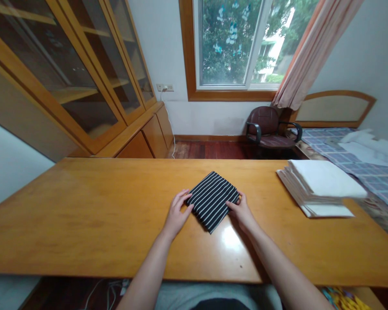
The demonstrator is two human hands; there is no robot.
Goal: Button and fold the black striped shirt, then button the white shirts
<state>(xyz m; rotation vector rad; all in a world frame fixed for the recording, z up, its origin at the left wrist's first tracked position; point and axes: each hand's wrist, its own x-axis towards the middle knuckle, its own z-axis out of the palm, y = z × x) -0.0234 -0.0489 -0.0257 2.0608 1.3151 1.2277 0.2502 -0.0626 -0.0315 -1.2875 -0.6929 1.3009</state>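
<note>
A black cloth with white stripes (212,199), folded into a thick square, lies turned cornerwise near the middle of the wooden table (93,215). At its left corner is my left hand (178,213), the thumb and fingers spread apart and touching the edge. My right hand (241,210) pinches the right corner, thumb on top and the other fingers partly hidden beneath the cloth.
A stack of folded white sheets (326,178) sits at the table's right. Beyond the far edge stand a dark red armchair (267,125) and a bed with a checked cover (342,150). A glass-doored cabinet (116,142) flanks the left side.
</note>
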